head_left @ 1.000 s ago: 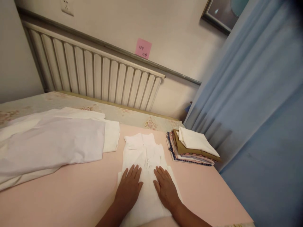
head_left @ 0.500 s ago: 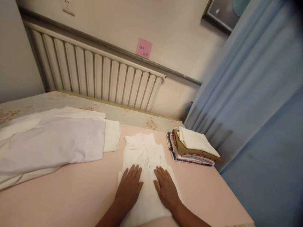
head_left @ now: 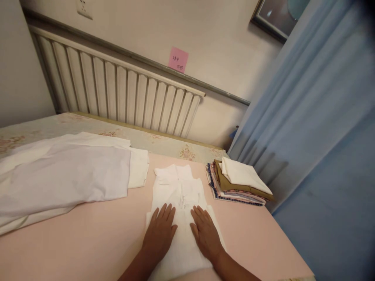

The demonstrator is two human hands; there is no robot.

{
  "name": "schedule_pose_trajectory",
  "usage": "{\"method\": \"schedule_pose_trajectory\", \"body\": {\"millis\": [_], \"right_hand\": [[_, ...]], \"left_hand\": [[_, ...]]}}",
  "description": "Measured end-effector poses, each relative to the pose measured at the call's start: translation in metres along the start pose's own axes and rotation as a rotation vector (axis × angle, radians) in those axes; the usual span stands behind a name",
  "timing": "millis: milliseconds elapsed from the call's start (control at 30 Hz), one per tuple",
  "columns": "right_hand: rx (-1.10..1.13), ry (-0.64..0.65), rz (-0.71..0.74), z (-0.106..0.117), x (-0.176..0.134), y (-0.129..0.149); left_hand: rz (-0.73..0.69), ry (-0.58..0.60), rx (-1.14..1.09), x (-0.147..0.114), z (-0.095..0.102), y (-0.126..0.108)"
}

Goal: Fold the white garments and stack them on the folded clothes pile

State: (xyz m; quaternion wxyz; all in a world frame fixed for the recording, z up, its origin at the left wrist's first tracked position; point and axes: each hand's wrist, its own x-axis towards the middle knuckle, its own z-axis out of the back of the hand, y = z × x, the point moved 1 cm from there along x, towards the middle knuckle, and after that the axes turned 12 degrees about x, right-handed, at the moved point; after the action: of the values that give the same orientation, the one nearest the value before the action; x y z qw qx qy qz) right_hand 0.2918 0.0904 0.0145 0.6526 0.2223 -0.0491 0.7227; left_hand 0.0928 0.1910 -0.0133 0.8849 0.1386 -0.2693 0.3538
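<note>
A white garment [head_left: 182,242], folded into a long narrow shape, lies in front of me on a pink board or cloth [head_left: 102,242]. Its far end is narrower, and creases gather near its middle. My left hand [head_left: 160,230] rests flat on the garment's left side, fingers stretched out and pointing away from me. On the right side my right hand [head_left: 205,230] lies flat too, its fingers extended. A strip of white fabric shows between the two hands. What lies under the palms is hidden.
Several white garments [head_left: 73,171] lie spread in a pile at the left. A stack of folded clothes [head_left: 240,183] sits at the right, near a blue curtain [head_left: 293,117]. Behind the floral-covered surface [head_left: 164,141] stand a radiator [head_left: 123,89] and the wall.
</note>
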Motion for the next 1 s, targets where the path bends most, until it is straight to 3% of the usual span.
{"method": "schedule_pose_trajectory", "body": {"millis": [500,767,1000], "right_hand": [[-0.017,0.019,0.010,0.001,0.003,0.008],[0.125,0.214,0.221,0.005,0.026,0.057],[0.113,0.288,0.169,0.014,0.024,0.040]], "left_hand": [[-0.005,0.024,0.016,0.000,0.002,0.000],[-0.020,0.022,0.024,-0.001,-0.001,0.001],[-0.017,0.015,0.004,-0.001,-0.002,0.001]]}}
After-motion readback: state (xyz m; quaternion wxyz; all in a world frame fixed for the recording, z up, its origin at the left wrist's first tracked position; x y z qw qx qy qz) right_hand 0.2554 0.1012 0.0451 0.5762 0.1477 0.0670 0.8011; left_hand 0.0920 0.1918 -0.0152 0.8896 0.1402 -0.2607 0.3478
